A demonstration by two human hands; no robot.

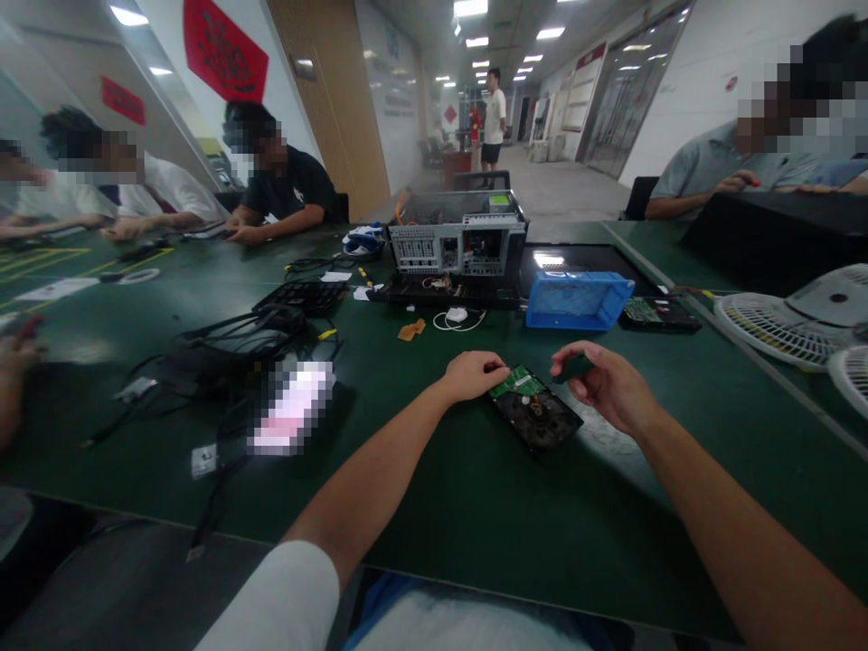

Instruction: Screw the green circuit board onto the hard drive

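Note:
A hard drive (535, 411) lies on the green table in front of me, its green circuit board facing up at the far end. My left hand (475, 375) is closed at the drive's far left corner, thumb and fingers on its edge. Just right of the drive, my right hand (614, 389) is raised with curled fingers. A small dark piece (573, 369) shows between its thumb and fingers, too dim to name. This hand appears apart from the drive.
Beyond are an opened computer case (457, 240), a blue plastic tray (576, 303), another drive (657, 314) and white fan grilles (773, 325). Leftward lie black cables (231, 348) and a lit phone (291, 407). Several people sit around the table; one person (493, 117) stands farther back.

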